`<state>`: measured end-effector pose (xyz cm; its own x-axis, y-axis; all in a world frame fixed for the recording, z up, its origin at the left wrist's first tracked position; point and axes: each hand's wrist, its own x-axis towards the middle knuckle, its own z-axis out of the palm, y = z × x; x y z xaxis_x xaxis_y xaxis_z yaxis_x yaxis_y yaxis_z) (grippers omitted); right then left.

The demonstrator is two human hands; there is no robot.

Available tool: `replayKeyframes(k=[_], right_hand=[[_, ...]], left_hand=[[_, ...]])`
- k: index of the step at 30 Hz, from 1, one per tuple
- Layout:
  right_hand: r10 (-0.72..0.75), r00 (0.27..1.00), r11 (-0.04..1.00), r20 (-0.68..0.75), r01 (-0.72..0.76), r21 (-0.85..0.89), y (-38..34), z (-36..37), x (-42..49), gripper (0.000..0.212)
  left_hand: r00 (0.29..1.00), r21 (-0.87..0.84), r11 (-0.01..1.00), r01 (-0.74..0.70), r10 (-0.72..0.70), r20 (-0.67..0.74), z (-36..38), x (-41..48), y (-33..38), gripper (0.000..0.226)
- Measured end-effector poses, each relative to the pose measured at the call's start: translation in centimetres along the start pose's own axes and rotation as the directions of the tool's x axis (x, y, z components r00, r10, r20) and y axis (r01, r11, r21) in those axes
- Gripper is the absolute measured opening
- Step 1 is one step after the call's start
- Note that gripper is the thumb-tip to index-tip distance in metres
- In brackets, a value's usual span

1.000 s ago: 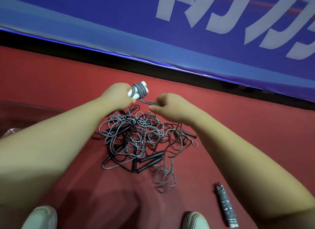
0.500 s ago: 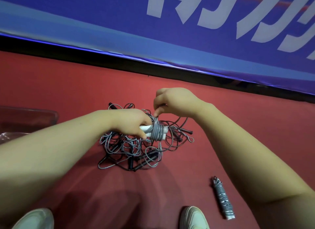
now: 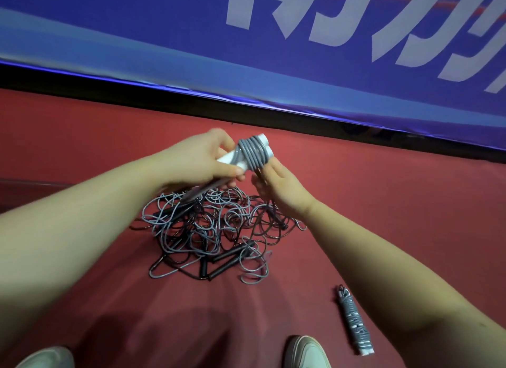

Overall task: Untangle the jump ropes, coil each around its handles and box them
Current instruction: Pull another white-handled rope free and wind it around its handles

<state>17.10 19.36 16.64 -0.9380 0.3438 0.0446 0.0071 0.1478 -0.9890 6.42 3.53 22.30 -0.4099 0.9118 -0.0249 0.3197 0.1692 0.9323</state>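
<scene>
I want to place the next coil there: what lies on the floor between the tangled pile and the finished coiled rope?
Nothing: in the head view, only bare red floor separates the tangled pile from the finished coiled rope.

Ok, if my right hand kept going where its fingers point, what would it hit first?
The grey rope coil wound on the white handles in your left hand; your right hand looks almost against it.
</scene>
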Motion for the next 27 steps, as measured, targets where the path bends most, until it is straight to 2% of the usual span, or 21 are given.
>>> replayKeyframes(k=[2,4,7,11,12,14,16,17,19,23,27], right_hand=[[-0.070,0.997,0.996,-0.030,0.068,-0.052,0.3,0.0,0.2,0.009],[-0.137,0.990,0.967,-0.025,0.128,-0.220,0.5,0.0,0.2,0.016],[-0.111,0.993,0.954,-0.046,0.094,-0.284,0.7,0.8,0.1,0.025],[-0.062,0.994,0.896,-0.089,0.016,-0.445,0.4,2.1,1.1,0.027],[-0.033,0.993,0.900,-0.114,-0.020,-0.436,0.2,2.5,1.3,0.027],[0.042,0.990,0.950,-0.137,-0.082,-0.302,0.2,3.1,1.7,0.030],[0.072,0.988,0.980,-0.136,-0.095,-0.174,0.2,3.7,1.7,0.030],[0.071,0.988,0.982,-0.135,-0.093,-0.163,0.4,3.9,1.8,0.028],[0.067,0.990,0.975,-0.122,-0.091,-0.204,0.9,4.0,1.8,0.024],[0.110,0.991,0.950,-0.078,-0.128,-0.285,1.7,3.9,1.6,0.031],[0.113,0.986,0.935,-0.122,-0.147,-0.321,2.1,3.7,1.0,0.030]], left_hand=[[0.993,-0.175,0.984,0.035,-0.054,-0.108,-0.3,0.3,0.1,0.035],[0.979,-0.246,0.969,0.011,-0.060,-0.194,-1.2,0.5,0.4,0.036],[0.968,-0.262,0.965,0.003,-0.069,-0.242,-2.4,0.6,0.3,0.014],[0.950,-0.245,0.969,0.025,-0.099,-0.295,-2.3,0.7,-0.5,0.016],[0.946,-0.230,0.973,0.019,-0.092,-0.310,-2.3,0.8,-0.6,0.017],[0.931,-0.199,0.980,-0.001,-0.072,-0.358,-2.5,1.1,-0.7,0.016],[0.905,-0.129,0.992,-0.010,-0.046,-0.423,-2.9,1.4,-1.0,0.016],[0.891,-0.076,0.997,-0.001,-0.034,-0.452,-3.1,1.4,-1.3,0.020],[0.873,-0.004,1.000,0.031,-0.029,-0.486,-3.3,1.4,-1.9,0.028],[0.848,0.049,0.996,0.077,-0.040,-0.529,-3.7,1.4,-2.9,0.028],[0.807,0.119,0.985,0.126,-0.033,-0.589,-4.7,1.6,-3.6,0.013]])
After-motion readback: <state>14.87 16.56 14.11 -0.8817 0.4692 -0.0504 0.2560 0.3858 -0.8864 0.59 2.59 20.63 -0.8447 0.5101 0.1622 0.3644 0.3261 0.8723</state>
